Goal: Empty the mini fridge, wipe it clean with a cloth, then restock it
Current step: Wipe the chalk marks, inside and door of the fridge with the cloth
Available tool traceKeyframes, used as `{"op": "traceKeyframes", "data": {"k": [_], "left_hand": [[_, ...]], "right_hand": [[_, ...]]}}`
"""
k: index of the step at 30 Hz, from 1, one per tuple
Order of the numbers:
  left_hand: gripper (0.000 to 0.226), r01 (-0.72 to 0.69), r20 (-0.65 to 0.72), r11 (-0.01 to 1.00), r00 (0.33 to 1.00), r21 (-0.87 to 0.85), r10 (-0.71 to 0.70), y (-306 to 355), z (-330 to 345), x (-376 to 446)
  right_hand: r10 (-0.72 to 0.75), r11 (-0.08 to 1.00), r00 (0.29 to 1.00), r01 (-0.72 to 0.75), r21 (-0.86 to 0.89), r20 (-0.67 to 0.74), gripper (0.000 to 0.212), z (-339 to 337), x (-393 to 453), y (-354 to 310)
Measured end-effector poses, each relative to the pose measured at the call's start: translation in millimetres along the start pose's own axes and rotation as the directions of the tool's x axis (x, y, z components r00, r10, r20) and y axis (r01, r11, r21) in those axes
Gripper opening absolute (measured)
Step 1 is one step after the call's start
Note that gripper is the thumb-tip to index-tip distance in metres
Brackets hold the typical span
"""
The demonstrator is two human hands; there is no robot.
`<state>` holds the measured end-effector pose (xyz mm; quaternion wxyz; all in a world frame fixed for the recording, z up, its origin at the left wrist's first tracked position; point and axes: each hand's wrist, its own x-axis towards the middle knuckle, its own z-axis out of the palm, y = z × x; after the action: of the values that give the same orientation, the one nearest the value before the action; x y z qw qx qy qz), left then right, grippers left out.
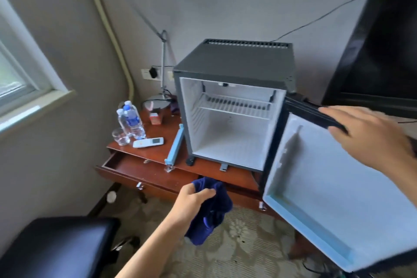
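A dark grey mini fridge (234, 61) stands on a wooden desk (158, 142). Its white inside holds only a wire shelf (237, 106). The fridge door (327, 178) is swung wide to the right, its pale inner face toward me. My right hand (365, 135) grips the door's black top edge. My left hand (194, 201) holds a bunched dark blue cloth (212, 210) low in front of the desk, below the fridge opening. Two water bottles (130, 119) stand on the desk to the left of the fridge.
A glass (120, 136), a white remote (147, 142), a small red-and-white box (155, 118) and a light blue door rail (174, 145) lie on the desk. The desk drawer (126, 165) is pulled out. A black stool (56, 246) sits lower left, a black TV (379, 52) upper right.
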<state>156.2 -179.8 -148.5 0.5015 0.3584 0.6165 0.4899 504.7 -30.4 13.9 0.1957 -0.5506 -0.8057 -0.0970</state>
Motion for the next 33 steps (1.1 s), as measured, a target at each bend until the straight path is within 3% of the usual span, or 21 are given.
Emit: {"op": "traceKeyframes", "data": {"k": [3,6,8,10,12,13,15,17,19,20,21,23,24,25,27,29,31,33], "left_hand": [[0.036,0.016,0.028,1.000,0.999,-0.012,-0.016,-8.9,-42.8,5.7],[0.041,0.032,0.071,0.999,0.997,-0.003,-0.032,-20.6,-89.4,11.8],[0.031,0.042,0.084,0.999,0.996,-0.019,-0.040,-24.7,-114.7,12.9],[0.021,0.040,0.126,0.999,0.991,-0.022,-0.036,-22.6,-138.3,12.7],[0.018,0.019,0.169,1.000,0.985,-0.006,-0.018,-17.3,-154.7,13.1],[0.019,0.002,0.185,1.000,0.983,0.003,-0.003,-15.2,-164.1,13.9],[0.022,-0.022,0.228,1.000,0.973,0.020,0.017,-6.6,-177.0,15.8],[0.017,-0.062,0.290,0.998,0.955,0.009,0.057,7.7,-184.3,16.1],[0.018,-0.106,0.382,0.994,0.918,-0.032,0.110,23.5,-189.0,15.3],[0.019,-0.129,0.427,0.990,0.894,-0.049,0.137,30.7,-190.3,15.2],[0.020,-0.153,0.463,0.987,0.872,-0.058,0.162,35.1,-192.4,17.0],[0.021,-0.195,0.518,0.979,0.833,-0.059,0.197,40.7,-197.9,22.2],[0.021,-0.198,0.530,0.979,0.825,-0.053,0.196,40.0,-201.4,26.3],[0.022,-0.182,0.527,0.982,0.831,-0.048,0.179,36.4,-203.6,31.0],[0.023,-0.112,0.470,0.993,0.874,-0.047,0.121,24.5,-208.4,41.1],[0.024,-0.051,0.366,0.999,0.929,-0.012,0.052,3.3,-207.9,58.2],[0.048,-0.032,0.268,0.998,0.963,0.051,0.017,-20.6,-201.4,78.5],[0.078,0.029,0.209,0.996,0.977,0.085,-0.046,-33.6,-187.8,93.1]], "right_hand": [[0.061,0.998,0.998,-0.062,-0.024,-0.006,0.046,26.6,1.7,7.2],[0.114,0.993,0.993,-0.114,0.001,-0.020,0.072,64.1,3.7,5.2],[0.235,0.956,0.963,-0.204,0.212,-0.132,0.072,61.9,-5.6,-68.7],[0.275,0.922,0.948,-0.212,0.325,-0.159,0.056,59.6,-16.2,-164.1],[0.193,0.880,0.981,-0.180,0.440,0.014,0.050,80.2,-33.2,-239.6],[0.125,0.838,0.971,-0.214,0.501,0.206,0.062,101.7,-39.3,-266.5],[-0.054,0.802,0.828,-0.297,0.518,0.559,0.095,148.5,-50.2,-310.5],[-0.201,0.729,0.679,-0.379,0.571,0.706,0.109,187.5,-61.9,-338.9],[-0.269,0.620,0.622,-0.472,0.627,0.735,0.071,201.5,-70.9,-369.2],[-0.253,0.566,0.670,-0.482,0.669,0.698,0.053,202.9,-73.5,-384.5],[-0.157,0.529,0.743,-0.494,0.691,0.651,0.047,208.0,-73.7,-395.3],[0.052,0.401,0.704,-0.664,0.631,0.708,0.033,212.6,-66.2,-405.3],[0.063,0.352,0.705,-0.678,0.645,0.706,0.021,215.0,-61.8,-402.2],[0.108,0.262,0.663,-0.738,0.622,0.741,0.021,220.4,-57.0,-394.8],[0.199,-0.011,0.500,-0.859,0.512,0.843,0.018,236.8,-51.6,-371.0],[0.309,-0.200,0.425,-0.846,0.495,0.851,0.021,241.9,-42.9,-349.3],[0.343,-0.266,0.406,-0.823,0.502,0.847,0.025,242.3,-30.4,-334.2],[0.322,-0.255,0.432,-0.817,0.516,0.843,0.024,242.6,-16.1,-320.7]]}}
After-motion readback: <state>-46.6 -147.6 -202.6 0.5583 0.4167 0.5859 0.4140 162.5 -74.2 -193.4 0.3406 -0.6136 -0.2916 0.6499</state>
